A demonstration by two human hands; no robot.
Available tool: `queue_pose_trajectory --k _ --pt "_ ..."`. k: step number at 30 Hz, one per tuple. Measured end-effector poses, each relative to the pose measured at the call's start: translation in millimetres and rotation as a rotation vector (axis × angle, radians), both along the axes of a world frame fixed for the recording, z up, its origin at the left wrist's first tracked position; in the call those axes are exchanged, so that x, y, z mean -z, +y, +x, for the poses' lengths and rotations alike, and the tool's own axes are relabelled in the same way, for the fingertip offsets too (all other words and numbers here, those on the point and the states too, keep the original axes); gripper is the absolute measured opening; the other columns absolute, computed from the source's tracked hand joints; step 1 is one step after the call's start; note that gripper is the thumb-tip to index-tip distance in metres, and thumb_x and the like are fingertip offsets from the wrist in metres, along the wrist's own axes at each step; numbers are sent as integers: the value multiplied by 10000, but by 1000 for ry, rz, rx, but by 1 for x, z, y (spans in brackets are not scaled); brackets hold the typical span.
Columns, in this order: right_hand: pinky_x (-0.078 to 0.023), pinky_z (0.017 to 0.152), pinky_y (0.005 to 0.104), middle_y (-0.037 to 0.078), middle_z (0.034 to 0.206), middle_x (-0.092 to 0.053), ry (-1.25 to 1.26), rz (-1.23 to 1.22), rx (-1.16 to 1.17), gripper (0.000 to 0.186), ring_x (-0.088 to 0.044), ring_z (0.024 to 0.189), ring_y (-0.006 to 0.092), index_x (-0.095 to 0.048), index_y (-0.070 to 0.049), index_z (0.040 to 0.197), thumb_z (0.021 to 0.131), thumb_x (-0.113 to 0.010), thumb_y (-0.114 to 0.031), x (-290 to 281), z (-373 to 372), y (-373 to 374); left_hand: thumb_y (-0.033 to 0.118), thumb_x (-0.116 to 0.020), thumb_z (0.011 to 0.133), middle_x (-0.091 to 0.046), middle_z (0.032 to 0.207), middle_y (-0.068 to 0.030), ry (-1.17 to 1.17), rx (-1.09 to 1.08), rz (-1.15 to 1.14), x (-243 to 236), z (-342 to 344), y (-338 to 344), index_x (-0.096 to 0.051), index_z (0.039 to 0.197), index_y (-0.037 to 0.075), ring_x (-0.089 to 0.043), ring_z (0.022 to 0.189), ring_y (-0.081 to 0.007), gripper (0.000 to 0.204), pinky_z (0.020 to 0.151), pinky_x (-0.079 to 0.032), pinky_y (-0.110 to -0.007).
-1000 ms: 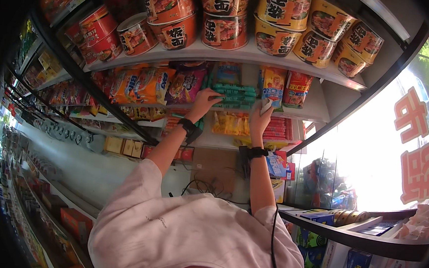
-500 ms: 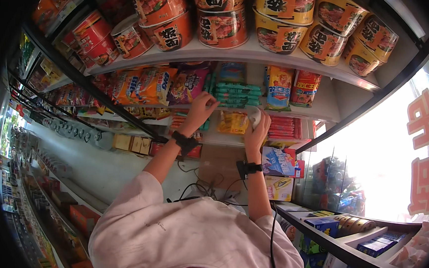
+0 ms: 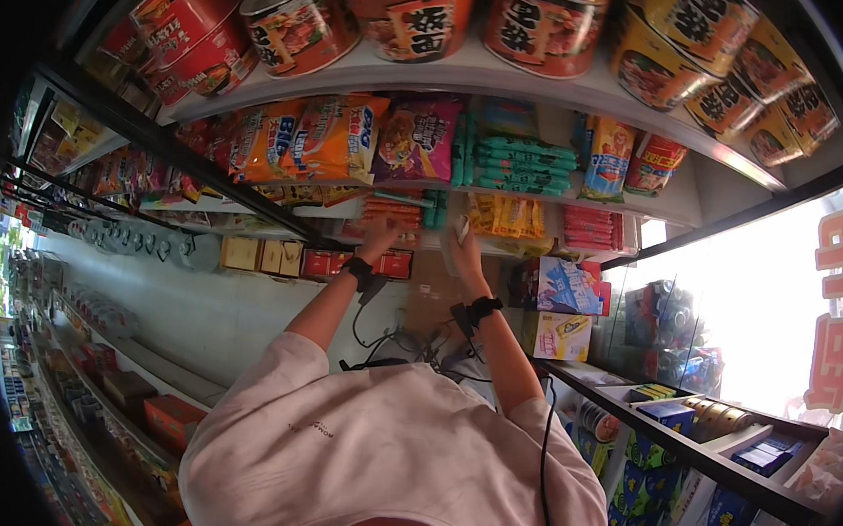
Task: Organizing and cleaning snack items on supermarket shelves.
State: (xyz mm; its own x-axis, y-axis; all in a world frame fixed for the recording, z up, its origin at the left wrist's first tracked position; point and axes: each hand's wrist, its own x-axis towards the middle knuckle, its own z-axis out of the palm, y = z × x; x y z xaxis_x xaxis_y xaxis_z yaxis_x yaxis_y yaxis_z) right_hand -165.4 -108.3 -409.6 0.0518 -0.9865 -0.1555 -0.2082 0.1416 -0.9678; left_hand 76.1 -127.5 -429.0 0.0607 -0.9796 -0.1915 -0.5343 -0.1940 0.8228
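My left hand (image 3: 378, 237) is at the lower shelf, in front of a row of orange-wrapped sticks (image 3: 392, 208). Its fingers are smeared by motion, so whether they hold anything does not show. To its right, my right hand (image 3: 461, 256) is closed round a small white thing (image 3: 462, 230), mostly covered by the fingers; its kind is unclear. Yellow packets (image 3: 508, 215) lie just right of that hand. On the shelf above are stacked teal-wrapped sticks (image 3: 524, 165) and a purple snack bag (image 3: 417, 141).
Instant noodle tubs (image 3: 543, 32) stand on the top shelf. Orange snack bags (image 3: 303, 139) are at left, pink-wrapped sticks (image 3: 595, 228) at right. Below sit a blue and white box (image 3: 568, 286) and loose black cables (image 3: 397, 339). A dark-edged shelf unit (image 3: 682, 447) stands at lower right.
Both hands have come down from the teal sticks' shelf edge to the lower shelf, the right one also moving left, closer to the left. The view has shifted, with the top shelf looming larger.
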Motion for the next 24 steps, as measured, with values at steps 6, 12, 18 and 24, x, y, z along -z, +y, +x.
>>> queue_pose_trajectory --k 6,12,18,24 --pt "-440 839 507 240 1103 -531 524 -452 176 314 -514 1032 436 -503 24 1089 853 -641 -129 3 79 -49 59 -562 831 -653 906 -270 -467 -7 -572 18 24 -27 -612 1057 -48 -621 865 -459 255 770 -507 -510" --pt "-401 1008 461 173 1215 -514 821 -647 -22 696 -486 1176 370 -438 -43 1361 714 -694 -40 82 91 -60 7 -571 809 -643 974 -251 -426 303 -272 26 12 -58 -559 1163 -3 -609 928 -452 354 787 -481 -539" --pt "-392 1031 460 186 1303 -493 814 -391 -160 756 -461 1222 385 -414 -37 1387 692 -712 -36 44 116 -48 -63 -570 753 -599 1184 -223 -529 268 -334 68 56 -68 -601 1202 55 -541 1087 -461 466 869 -458 -535" --pt "-422 952 451 217 1230 -515 289 -399 154 567 -510 1120 401 -451 -6 1348 816 -642 -54 32 56 -14 50 -588 842 -629 917 -233 -487 543 -585 -48 37 -16 -612 1004 -1 -617 840 -433 172 728 -472 -528"
